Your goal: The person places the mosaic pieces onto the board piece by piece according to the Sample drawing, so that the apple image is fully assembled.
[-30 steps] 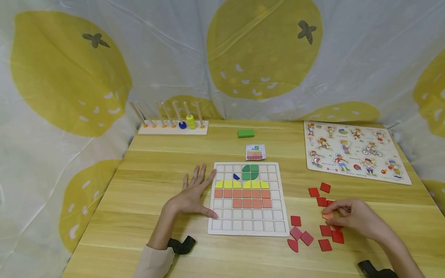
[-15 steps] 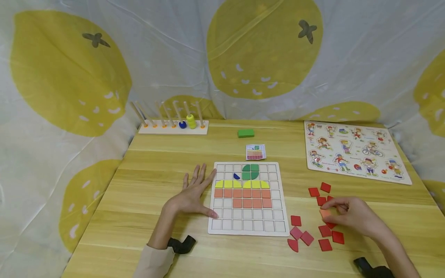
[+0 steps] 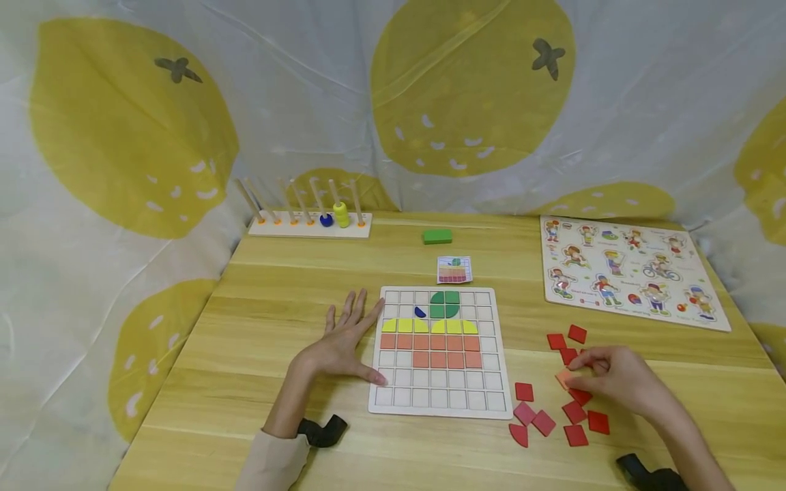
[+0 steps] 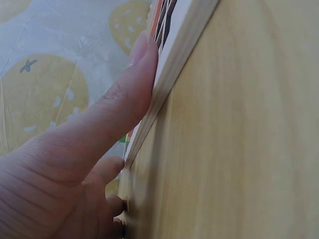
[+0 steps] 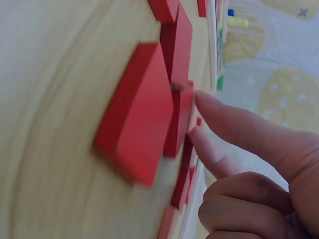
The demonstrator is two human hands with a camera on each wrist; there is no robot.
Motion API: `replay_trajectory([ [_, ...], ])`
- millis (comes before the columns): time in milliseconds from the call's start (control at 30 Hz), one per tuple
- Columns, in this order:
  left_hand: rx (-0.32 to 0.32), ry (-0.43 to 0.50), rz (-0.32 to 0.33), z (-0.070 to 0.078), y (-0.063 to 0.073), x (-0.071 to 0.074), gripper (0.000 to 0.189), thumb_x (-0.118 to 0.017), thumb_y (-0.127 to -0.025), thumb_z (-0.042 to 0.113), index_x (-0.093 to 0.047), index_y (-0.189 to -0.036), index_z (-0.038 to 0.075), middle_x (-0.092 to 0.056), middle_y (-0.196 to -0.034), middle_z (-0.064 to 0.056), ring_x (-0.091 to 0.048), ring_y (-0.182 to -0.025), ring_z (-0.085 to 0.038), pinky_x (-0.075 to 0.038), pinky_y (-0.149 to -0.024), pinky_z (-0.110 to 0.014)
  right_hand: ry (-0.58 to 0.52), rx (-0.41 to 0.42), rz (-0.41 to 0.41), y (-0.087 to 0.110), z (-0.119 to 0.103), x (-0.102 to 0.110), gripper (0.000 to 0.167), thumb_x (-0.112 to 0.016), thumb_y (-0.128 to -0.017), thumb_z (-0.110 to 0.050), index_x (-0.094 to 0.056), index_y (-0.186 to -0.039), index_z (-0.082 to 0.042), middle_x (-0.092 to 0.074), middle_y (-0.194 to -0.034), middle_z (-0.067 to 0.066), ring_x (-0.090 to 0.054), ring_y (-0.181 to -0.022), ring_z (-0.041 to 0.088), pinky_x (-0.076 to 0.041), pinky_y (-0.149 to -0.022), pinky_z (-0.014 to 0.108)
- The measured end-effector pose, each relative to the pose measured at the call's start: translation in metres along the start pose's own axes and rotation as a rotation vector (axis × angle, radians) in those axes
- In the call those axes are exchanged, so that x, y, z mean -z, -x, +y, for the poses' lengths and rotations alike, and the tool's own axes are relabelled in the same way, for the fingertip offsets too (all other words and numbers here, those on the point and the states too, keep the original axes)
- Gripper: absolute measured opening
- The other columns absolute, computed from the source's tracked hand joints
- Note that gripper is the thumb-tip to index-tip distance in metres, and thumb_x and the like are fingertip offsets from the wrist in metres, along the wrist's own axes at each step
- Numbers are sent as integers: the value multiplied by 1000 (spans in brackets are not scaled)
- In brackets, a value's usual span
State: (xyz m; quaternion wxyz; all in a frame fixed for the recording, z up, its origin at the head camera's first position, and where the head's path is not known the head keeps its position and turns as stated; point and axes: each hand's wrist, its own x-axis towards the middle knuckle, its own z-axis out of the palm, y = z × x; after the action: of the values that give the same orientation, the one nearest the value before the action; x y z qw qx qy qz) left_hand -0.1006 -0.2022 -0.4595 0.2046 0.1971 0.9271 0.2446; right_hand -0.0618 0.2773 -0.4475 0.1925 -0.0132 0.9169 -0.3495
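Observation:
In the head view, a white grid board (image 3: 420, 398) bears green, blue, yellow and orange tiles arranged like a fruit bowl. My left hand (image 3: 336, 351) lies with spread fingers at its left side. The left wrist view shows that thumb (image 4: 117, 94) resting on the board's edge. My right hand (image 3: 623, 382) pinches an orange square tile (image 3: 562, 379) between thumb and index finger, right of the board. Loose red tiles (image 3: 598, 422) lie around and below this hand, and it partly covers some. Close up, the right wrist view shows a red tile (image 5: 142, 119) near the fingers.
Behind the board lies a small pattern card (image 3: 454, 270), then a green block (image 3: 437, 236). A peg stand (image 3: 310, 228) with beads stands at the back left. A picture puzzle board (image 3: 638, 273) lies at the back right. Pinkish tiles (image 3: 543, 423) sit beside the grid's lower right corner.
My right hand has moved slightly left with the orange tile, which has slid toward the board. Red tiles near it have shifted a little. My left hand stays in place.

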Motion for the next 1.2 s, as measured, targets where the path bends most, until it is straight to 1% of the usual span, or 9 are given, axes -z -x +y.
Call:
replay_trajectory([
  [167,-3,1,-3,0,0,1,139,-94,-67,54,-5,-168,17,20,-171,-22,22,-158,-44,14,-121,-73,26,43,20,-4,-7,-9,33,-88,-81,-34,-77,-97,-7,-36,-62,-4,-33,-55,8,-26,-50,27],
  [300,-6,13,-10,2,1,2,139,-94,-68,53,-4,-168,17,21,-171,-23,22,-158,-44,15,-121,-73,49,38,34,-5,-12,-13,31,-88,-81,-35,-76,-93,-9,-36,-62,-5,-33,-55,8,-26,-50,25],
  [400,0,8,-13,2,0,2,139,-94,-68,53,-4,-168,18,21,-171,-22,22,-158,-43,15,-122,-72,44,45,38,-6,-15,-17,30,-88,-82,-35,-76,-92,-11,-36,-61,-5,-34,-54,8,-27,-49,25],
  [600,3,1,-9,1,0,2,139,-93,-68,54,-4,-168,18,20,-171,-22,22,-159,-43,15,-122,-72,27,44,-17,-4,-24,-22,30,-89,-80,-26,-74,-98,-8,-35,-61,-5,-32,-53,9,-28,-49,27],
  [767,-8,9,-12,1,-1,1,139,-93,-68,55,-4,-168,18,21,-171,-22,22,-158,-43,16,-122,-72,41,33,-54,-3,-20,-15,32,-89,-80,-25,-74,-102,-9,-34,-61,-4,-31,-54,9,-30,-50,27],
  [867,-13,14,-16,0,-2,0,140,-94,-67,54,-3,-168,19,21,-171,-22,23,-158,-43,16,-121,-72,51,33,-59,-2,-15,-13,32,-90,-80,-26,-74,-101,-8,-34,-61,-4,-31,-54,8,-31,-50,27],
  [967,-15,20,-13,-1,-1,0,141,-95,-66,53,-4,-168,19,21,-171,-22,23,-158,-43,16,-121,-72,71,46,-46,-2,-16,-13,33,-87,-83,-28,-74,-103,-5,-35,-60,-4,-33,-53,8,-30,-50,26],
  [1067,-14,24,-12,0,0,1,141,-95,-65,52,-5,-168,19,20,-171,-22,23,-158,-43,16,-121,-72,70,71,-25,-5,-27,-14,36,-86,-85,-31,-74,-105,-3,-33,-59,-5,-31,-51,8,-28,-49,25],
  [1200,-7,29,-15,0,1,1,141,-95,-65,52,-5,-168,19,21,-171,-22,23,-158,-43,16,-121,-71,34,158,-41,-13,-59,-20,32,-86,-85,-29,-76,-105,-6,-27,-59,-7,-23,-52,6,-24,-48,24],
])
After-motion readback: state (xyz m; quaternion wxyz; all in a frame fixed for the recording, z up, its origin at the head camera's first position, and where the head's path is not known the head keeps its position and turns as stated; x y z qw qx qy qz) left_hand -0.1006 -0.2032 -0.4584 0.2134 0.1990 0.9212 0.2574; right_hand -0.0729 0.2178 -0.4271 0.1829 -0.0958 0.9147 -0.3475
